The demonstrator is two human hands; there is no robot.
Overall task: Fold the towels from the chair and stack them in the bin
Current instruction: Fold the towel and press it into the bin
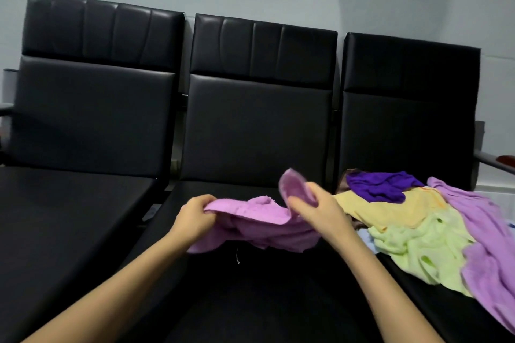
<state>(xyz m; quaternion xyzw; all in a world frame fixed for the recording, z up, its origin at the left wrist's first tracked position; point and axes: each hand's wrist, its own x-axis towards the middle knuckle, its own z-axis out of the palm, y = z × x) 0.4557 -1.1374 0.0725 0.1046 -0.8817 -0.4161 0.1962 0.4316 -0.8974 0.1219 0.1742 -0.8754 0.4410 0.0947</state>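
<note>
A pink towel [259, 225] hangs crumpled between both hands above the middle black seat [250, 287]. My left hand [196, 216] grips its left edge. My right hand [317, 209] pinches its right corner, which sticks up above the fingers. On the right seat lies a pile of unfolded towels: a dark purple one [381, 185] at the back, a yellow one [390, 207], a light green one [423, 248] and a lilac one [493, 253] draped over the front right. No bin is in view.
Three black padded seats stand in a row against a pale wall; the left seat [69, 217] is bare. A metal armrest [490, 160] juts out at the far right. A white thread [237, 256] dangles under the pink towel.
</note>
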